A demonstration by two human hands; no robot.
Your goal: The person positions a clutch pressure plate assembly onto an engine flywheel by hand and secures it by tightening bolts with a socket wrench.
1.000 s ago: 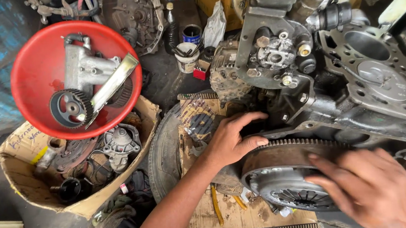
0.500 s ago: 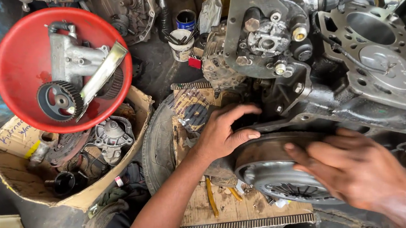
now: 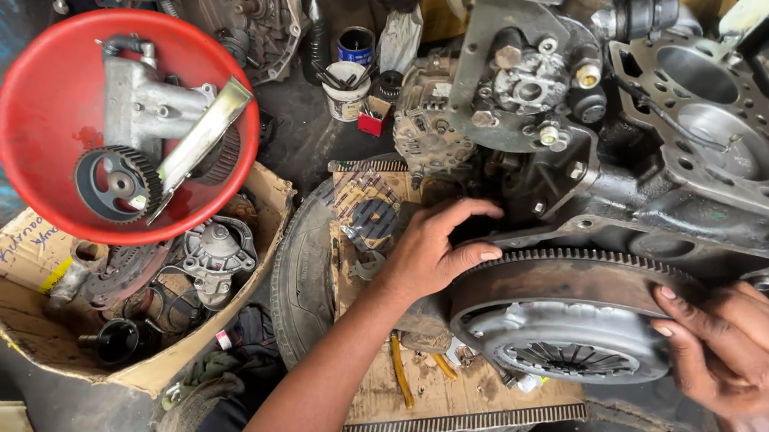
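Closest to us, our right hand [image 3: 737, 350] is wrapped over the right edge of the flywheel [image 3: 562, 273], fingers curled onto its toothed rim, so it's gripping rather than flat. The clutch plate [image 3: 575, 348] sits on the face of that flywheel, grey with the finger spring in the middle, pointing our way. Our left hand [image 3: 431, 254] is on the other side, fingers spread a bit, palm resting against the left edge of the flywheel, with the fingertips reaching into the dark gap where it meets the engine block [image 3: 644, 151]. Can't tell if those fingertips are actually pinching anything in there.

Under all of it is a sheet of cardboard [image 3: 450, 390] lying on an old tyre [image 3: 301, 282], with a couple of yellow bits near the cardboard's front edge.

Further back, the block has its head gasket [image 3: 726, 113] face up on the right, cylinder bores showing. The alternator [image 3: 427, 121] hangs just left of the block.

Off to the left there's a cardboard box [image 3: 24, 320] full of greasy parts, and a red bowl [image 3: 41, 119] propped on its far edge, holding a toothed pulley [image 3: 119, 182] and an aluminium housing [image 3: 149, 103]. A small tin [image 3: 354, 46] stands at the back, well apart from the hands.
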